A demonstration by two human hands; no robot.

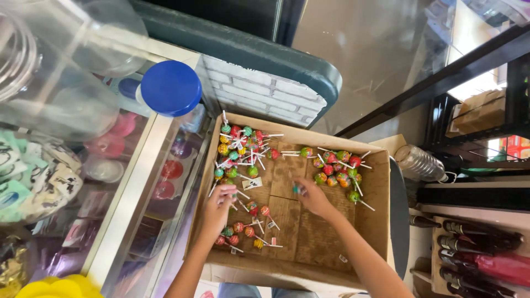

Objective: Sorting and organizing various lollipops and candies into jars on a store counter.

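Shop clutter surrounds a shallow cardboard box (320, 243) seen from above, set beside a glass display counter (132, 204). Both hands work inside the box, a little apart. At nine o'clock of its middle, the left hand (218, 205) has its fingers bunched on the white stick of a lollipop (241, 194). Right of centre, the right hand (313, 197) pinches a small green lollipop (296, 190) between its fingertips. Round wrapped lollipops lie in three heaps: one pile (241, 149) at eleven o'clock of the box, another cluster (337, 168) at one o'clock, and a scattered bunch (245, 232) at seven o'clock, just below the left hand. Farther out, at ten o'clock of the scene, a clear jar with a blue lid (171, 88) stands on the counter. At three o'clock a clear plastic bottle (419, 164) lies on its side, and at four o'clock dark bottles (475, 243) lie in a row.
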